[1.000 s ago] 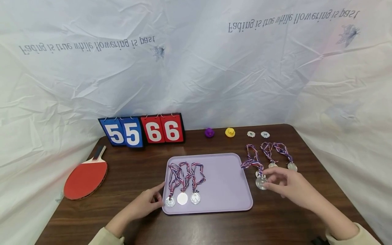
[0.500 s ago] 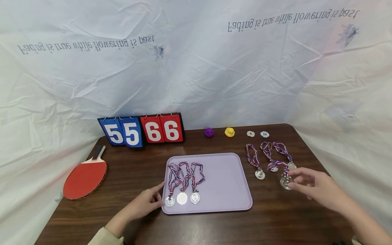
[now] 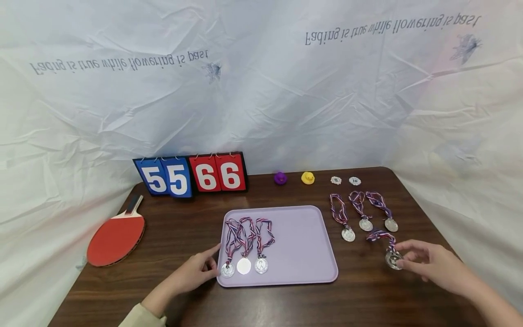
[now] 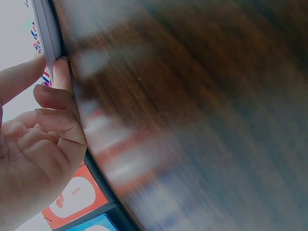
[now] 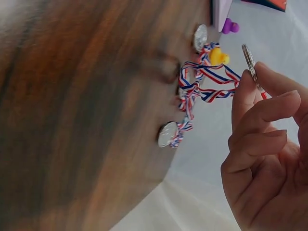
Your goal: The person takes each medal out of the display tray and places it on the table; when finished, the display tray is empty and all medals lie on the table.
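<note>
Silver medal (image 3: 393,260), pinched between the thumb and forefinger of the right hand (image 3: 435,265) above the brown table (image 3: 261,305), right of the lilac tray (image 3: 302,245). The left hand (image 3: 195,271) grips the tray's left edge; three ribboned medals (image 3: 261,265) lie inside.

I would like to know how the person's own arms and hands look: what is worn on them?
The left hand and right hand are bare, with no gloves or rings visible. A pale cream sleeve covers part of the left forearm; the right forearm is bare up to the head picture's edge.
</note>
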`<state>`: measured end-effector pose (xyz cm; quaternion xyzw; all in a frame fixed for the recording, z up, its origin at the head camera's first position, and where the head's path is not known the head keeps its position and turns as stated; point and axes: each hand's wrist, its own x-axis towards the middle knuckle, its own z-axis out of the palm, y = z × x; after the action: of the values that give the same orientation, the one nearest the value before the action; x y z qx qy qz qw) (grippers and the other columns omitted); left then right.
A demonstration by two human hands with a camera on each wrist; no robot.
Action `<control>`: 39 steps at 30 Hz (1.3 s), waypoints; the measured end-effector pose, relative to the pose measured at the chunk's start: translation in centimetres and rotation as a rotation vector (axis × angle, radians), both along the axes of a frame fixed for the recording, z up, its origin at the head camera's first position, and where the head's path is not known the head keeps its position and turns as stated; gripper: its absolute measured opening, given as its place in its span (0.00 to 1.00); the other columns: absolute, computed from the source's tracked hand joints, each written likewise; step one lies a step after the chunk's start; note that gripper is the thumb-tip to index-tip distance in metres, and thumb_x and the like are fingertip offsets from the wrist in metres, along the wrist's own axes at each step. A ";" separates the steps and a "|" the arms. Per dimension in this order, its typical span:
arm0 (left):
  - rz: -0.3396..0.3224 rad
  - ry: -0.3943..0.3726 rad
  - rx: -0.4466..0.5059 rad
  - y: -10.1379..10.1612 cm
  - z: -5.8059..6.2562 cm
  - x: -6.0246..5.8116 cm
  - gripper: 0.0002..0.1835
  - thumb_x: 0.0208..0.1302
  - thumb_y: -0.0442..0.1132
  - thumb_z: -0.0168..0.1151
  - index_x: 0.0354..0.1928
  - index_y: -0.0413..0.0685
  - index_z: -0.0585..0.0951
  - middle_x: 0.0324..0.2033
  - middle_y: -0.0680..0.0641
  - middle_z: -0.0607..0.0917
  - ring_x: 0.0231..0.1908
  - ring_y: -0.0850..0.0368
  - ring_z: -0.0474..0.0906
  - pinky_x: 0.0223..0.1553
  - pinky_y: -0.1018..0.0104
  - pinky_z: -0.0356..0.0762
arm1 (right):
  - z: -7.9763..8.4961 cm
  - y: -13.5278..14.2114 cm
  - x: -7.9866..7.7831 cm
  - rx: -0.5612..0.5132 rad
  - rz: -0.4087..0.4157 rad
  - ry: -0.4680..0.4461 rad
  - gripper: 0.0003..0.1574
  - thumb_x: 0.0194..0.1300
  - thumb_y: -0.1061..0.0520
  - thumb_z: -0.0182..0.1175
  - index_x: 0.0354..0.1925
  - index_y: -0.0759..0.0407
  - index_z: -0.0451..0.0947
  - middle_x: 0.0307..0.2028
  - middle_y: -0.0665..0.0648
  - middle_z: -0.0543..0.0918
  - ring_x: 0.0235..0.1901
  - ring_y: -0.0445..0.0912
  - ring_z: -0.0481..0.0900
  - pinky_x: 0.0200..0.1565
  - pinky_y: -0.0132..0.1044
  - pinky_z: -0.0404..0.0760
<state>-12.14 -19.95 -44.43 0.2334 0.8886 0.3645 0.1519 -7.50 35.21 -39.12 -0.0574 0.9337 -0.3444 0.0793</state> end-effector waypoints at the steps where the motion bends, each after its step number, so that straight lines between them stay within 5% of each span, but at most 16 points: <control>1: 0.000 -0.003 0.000 0.0 0.0 0.0 0.34 0.57 0.36 0.60 0.63 0.32 0.59 0.24 0.55 0.76 0.18 0.65 0.69 0.22 0.70 0.68 | -0.2 0.2 0.1 -0.013 0.017 -0.016 0.23 0.56 0.47 0.61 0.47 0.56 0.73 0.26 0.50 0.80 0.13 0.38 0.67 0.16 0.33 0.65; 12: -0.004 0.001 0.004 0.1 0.2 0.1 0.34 0.56 0.36 0.61 0.63 0.32 0.59 0.24 0.55 0.76 0.18 0.65 0.68 0.22 0.70 0.67 | -2.5 1.3 0.7 -0.269 0.268 -0.159 0.15 0.61 0.61 0.56 0.46 0.66 0.72 0.26 0.52 0.81 0.15 0.35 0.68 0.15 0.34 0.69; 19: 0.001 -0.008 0.002 0.2 0.3 0.1 0.34 0.57 0.36 0.61 0.63 0.32 0.59 0.24 0.54 0.76 0.18 0.64 0.68 0.21 0.70 0.67 | -4.0 1.6 0.5 -0.373 0.334 -0.279 0.14 0.61 0.62 0.55 0.44 0.69 0.72 0.26 0.54 0.80 0.15 0.33 0.67 0.14 0.34 0.69; 25: 0.002 -0.002 0.008 0.1 0.2 0.1 0.34 0.57 0.36 0.61 0.63 0.32 0.59 0.24 0.55 0.76 0.18 0.65 0.68 0.21 0.70 0.67 | -5.3 1.4 0.6 -0.447 0.406 -0.281 0.12 0.60 0.65 0.55 0.43 0.69 0.72 0.25 0.53 0.80 0.15 0.31 0.66 0.13 0.33 0.68; 31: 0.010 -0.011 -0.013 0.1 0.1 0.1 0.34 0.57 0.36 0.60 0.63 0.32 0.59 0.24 0.55 0.75 0.18 0.64 0.68 0.21 0.70 0.67 | -5.7 1.4 0.6 -0.410 0.405 -0.256 0.12 0.60 0.64 0.56 0.43 0.67 0.72 0.25 0.50 0.80 0.15 0.30 0.65 0.13 0.32 0.68; 39: 0.017 -0.029 -0.035 0.1 0.3 0.1 0.34 0.58 0.36 0.60 0.63 0.33 0.59 0.25 0.54 0.75 0.19 0.63 0.69 0.22 0.69 0.67 | -5.7 1.1 1.2 -0.196 0.315 -0.148 0.10 0.56 0.54 0.61 0.38 0.55 0.76 0.24 0.45 0.79 0.13 0.32 0.66 0.13 0.33 0.68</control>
<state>-12.01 -19.84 -44.15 0.2179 0.8945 0.3534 0.1659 -6.35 36.34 -44.83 -0.1846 0.8669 -0.4202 0.1945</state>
